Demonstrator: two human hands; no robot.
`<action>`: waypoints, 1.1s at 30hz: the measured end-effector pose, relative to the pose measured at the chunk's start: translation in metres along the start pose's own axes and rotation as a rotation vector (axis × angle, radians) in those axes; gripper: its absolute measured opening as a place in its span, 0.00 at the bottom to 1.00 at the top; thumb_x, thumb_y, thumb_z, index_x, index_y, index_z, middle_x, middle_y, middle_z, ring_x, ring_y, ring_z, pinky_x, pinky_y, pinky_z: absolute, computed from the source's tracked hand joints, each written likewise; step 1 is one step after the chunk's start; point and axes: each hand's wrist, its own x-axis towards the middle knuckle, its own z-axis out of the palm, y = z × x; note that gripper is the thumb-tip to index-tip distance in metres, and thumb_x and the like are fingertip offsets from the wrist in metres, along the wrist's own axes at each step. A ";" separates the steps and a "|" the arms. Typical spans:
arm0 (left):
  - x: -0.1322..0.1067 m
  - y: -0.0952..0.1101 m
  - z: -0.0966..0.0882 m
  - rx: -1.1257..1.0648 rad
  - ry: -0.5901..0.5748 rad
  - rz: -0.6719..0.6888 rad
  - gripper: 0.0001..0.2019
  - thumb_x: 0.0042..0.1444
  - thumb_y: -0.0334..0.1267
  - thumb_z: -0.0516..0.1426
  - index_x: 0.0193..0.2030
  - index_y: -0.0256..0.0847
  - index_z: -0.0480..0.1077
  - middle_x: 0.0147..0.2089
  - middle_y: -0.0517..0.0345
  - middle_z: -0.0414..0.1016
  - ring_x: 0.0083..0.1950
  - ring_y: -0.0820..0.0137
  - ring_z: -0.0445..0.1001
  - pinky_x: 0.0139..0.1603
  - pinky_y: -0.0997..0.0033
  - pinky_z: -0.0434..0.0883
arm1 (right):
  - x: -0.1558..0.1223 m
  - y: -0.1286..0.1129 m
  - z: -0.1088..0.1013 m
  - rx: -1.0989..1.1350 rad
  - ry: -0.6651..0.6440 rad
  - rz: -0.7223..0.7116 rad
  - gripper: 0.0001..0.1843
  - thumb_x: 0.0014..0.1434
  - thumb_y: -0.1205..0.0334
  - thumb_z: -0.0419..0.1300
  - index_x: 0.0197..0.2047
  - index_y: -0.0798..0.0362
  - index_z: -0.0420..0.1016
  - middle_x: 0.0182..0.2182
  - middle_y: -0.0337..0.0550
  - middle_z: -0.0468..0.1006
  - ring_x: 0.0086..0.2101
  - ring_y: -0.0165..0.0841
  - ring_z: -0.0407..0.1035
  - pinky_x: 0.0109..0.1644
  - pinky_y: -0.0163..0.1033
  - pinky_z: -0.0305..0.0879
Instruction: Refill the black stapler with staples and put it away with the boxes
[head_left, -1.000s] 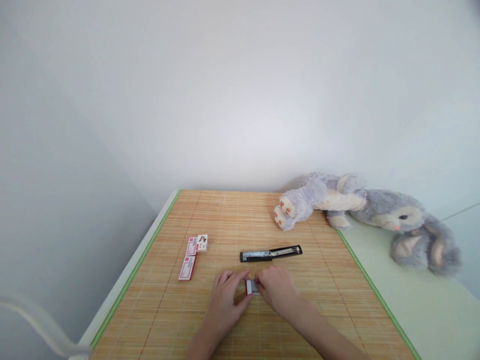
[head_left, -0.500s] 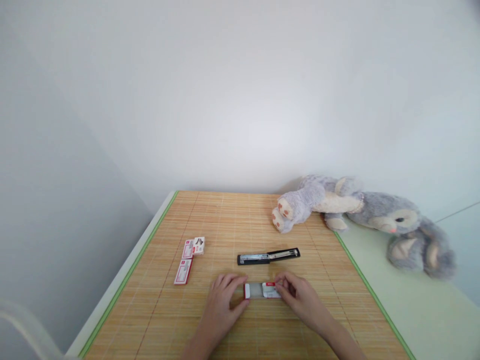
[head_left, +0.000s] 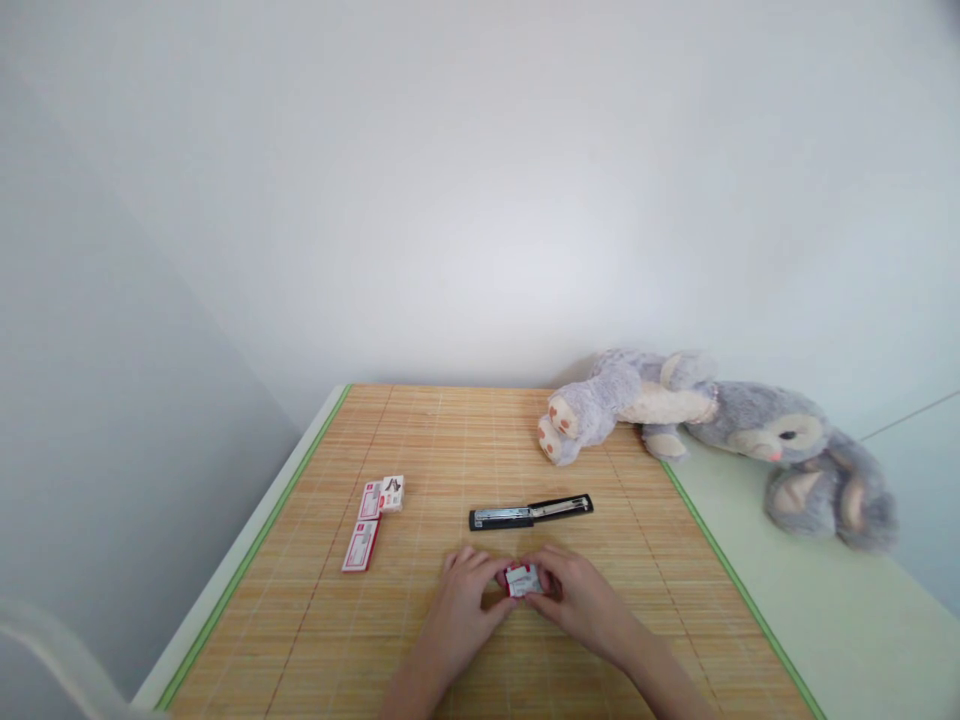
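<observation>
Both hands, left hand (head_left: pixel 469 600) and right hand (head_left: pixel 581 600), pinch a small red-and-white cardboard box (head_left: pixel 523 579), apparently staples, near the bamboo mat's (head_left: pixel 450 440) front edge, just before a black opened stapler (head_left: pixel 531 513).

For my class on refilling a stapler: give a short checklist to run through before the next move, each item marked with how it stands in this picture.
1. Small red-and-white box held by both hands: ok, left hand and right hand pinch it from either side.
2. Box open: cannot tell, the fingers cover its ends.
3. Black stapler within reach: ok, it lies on the bamboo mat just beyond the hands.
4. Stapler opened out: ok, it lies flat and long, with a metal rail showing.
5. Spare boxes out of the way: ok, they lie to the left, apart from the hands.
6. Plush rabbit clear of the work: ok, it lies at the far right.
</observation>
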 end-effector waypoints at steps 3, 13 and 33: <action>-0.006 -0.003 0.000 -0.028 0.013 0.007 0.22 0.57 0.40 0.66 0.59 0.54 0.74 0.52 0.58 0.80 0.54 0.59 0.74 0.61 0.54 0.67 | 0.003 -0.006 0.004 0.021 -0.030 0.002 0.16 0.61 0.59 0.65 0.53 0.43 0.81 0.33 0.38 0.80 0.33 0.34 0.71 0.38 0.35 0.62; 0.029 -0.037 -0.021 0.073 0.322 -0.102 0.23 0.60 0.44 0.63 0.62 0.52 0.71 0.62 0.54 0.73 0.64 0.56 0.67 0.66 0.49 0.63 | 0.037 -0.022 0.001 -0.135 0.099 -0.003 0.12 0.67 0.56 0.60 0.50 0.44 0.82 0.33 0.38 0.82 0.33 0.34 0.74 0.39 0.35 0.61; 0.042 -0.046 -0.017 0.182 0.281 -0.102 0.17 0.57 0.47 0.67 0.53 0.62 0.77 0.64 0.64 0.72 0.65 0.56 0.63 0.64 0.50 0.59 | 0.085 -0.023 -0.004 -0.207 0.096 -0.021 0.10 0.66 0.59 0.60 0.48 0.43 0.82 0.32 0.37 0.82 0.34 0.34 0.74 0.39 0.35 0.59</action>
